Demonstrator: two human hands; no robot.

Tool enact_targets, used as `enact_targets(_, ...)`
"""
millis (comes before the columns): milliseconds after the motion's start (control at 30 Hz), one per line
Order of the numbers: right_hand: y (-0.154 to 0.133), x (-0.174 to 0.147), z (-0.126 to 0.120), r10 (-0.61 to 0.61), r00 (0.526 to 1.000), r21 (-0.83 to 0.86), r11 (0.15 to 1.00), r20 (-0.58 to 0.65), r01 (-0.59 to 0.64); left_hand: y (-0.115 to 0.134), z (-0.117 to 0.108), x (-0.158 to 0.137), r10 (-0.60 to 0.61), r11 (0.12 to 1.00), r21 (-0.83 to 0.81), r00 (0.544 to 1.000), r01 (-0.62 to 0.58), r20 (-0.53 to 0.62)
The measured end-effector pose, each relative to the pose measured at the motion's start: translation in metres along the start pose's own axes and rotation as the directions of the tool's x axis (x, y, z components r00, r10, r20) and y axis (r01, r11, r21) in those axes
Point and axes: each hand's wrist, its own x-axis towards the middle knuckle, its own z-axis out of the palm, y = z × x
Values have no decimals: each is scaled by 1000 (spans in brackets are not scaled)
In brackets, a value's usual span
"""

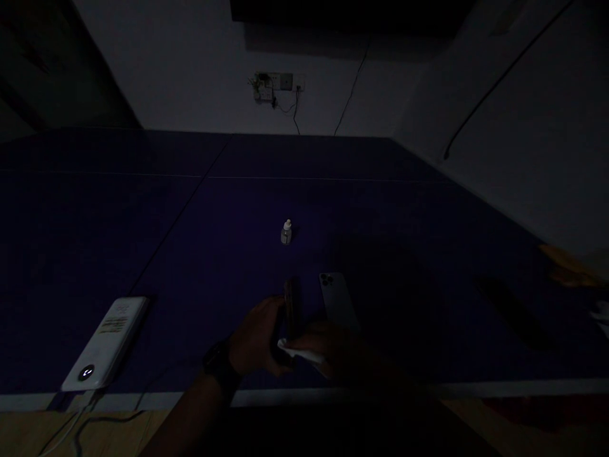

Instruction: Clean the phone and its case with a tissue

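My left hand (259, 333), with a dark watch (219, 363) on its wrist, is closed around a dark phone (289, 304) tilted on edge above the purple surface. Dim light blurs the phone's outline. In my right hand (333, 349) is a white wipe (304, 353), pressed at the phone's near end. Partly behind that hand lies a silver-blue phone (340, 301), back up, with its camera cluster at the far end. A small dropper bottle (286, 233) with a white cap stands upright beyond both hands.
A white power bank (107, 343) with a lit display lies at the left, cables (78, 422) running off the near edge. A dark flat object (511, 311) lies to the right, near yellow cloth (568, 263). Wall sockets (276, 82) show at the back.
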Motion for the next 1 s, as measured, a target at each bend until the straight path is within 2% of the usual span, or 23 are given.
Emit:
enact_targets(100, 2, 1, 1, 38, 998, -39, 998, -51, -40, -1, 1, -1, 2, 1000, 4, 1000, -2, 2)
enact_targets(200, -2, -2, 2, 20, 999, -52, 998, 41, -18, -2, 1, 0, 3, 1000, 8, 1000, -3, 5)
enact_targets(267, -5, -4, 2, 17, 998, -43, 999, 61, -14, -3, 2, 0, 5, 1000, 5, 1000, -5, 6)
enact_targets(433, -4, -1, 1, 50, 998, -77, 996, -40, -53, -3, 2, -1, 2, 1000, -19, 1000, -2, 4)
enact_targets(600, -13, -5, -4, 1, 1000, -106, 994, 29, 3, -1, 0, 0, -8, 998, -55, 1000, 8, -2)
enact_targets(900, -21, -14, -11, 180, 984, -138, 975, 14, -177, 14, -6, -1, -12, 983, -184, 999, 6, -33)
enact_targets(1000, -24, -9, -22, 180, 983, -51, 982, -38, -182, 23, -8, -3, -19, 968, -251, 999, 9, -35)
